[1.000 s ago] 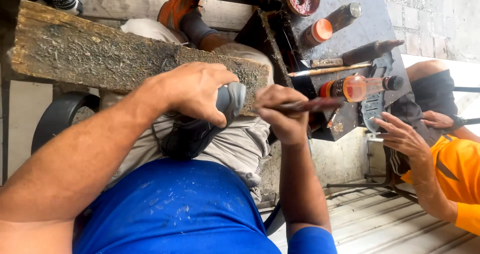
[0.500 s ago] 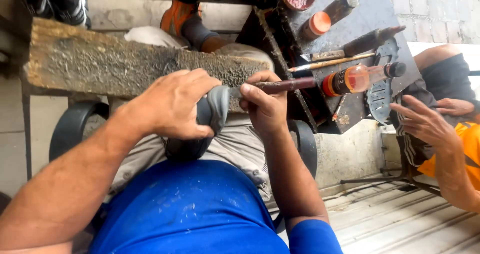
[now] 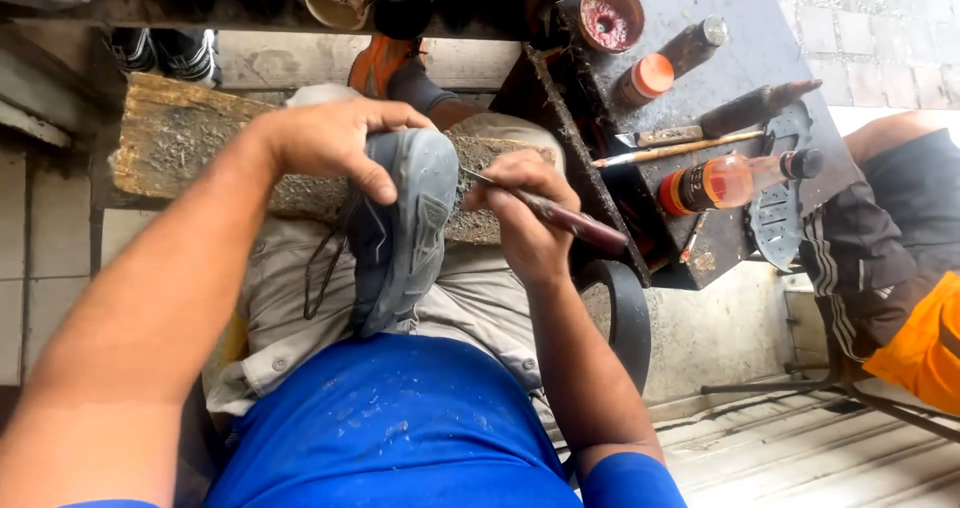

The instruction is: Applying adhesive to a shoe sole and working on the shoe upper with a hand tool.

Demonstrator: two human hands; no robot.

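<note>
Left hand grasps the toe end of a dark sneaker with a grey moulded sole, sole turned up, resting on the lap against a rough, scarred wooden plank. Right hand pinches a thin metal awl with a dark red handle; its tip appears to touch the sole edge. Nearby, on a dark metal stand, lie an orange-liquid bottle and a round tin of red paste.

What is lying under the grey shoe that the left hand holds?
Under the shoe are a rough wooden board and the person's lap in light trousers. The board's part behind the shoe is covered.
</note>
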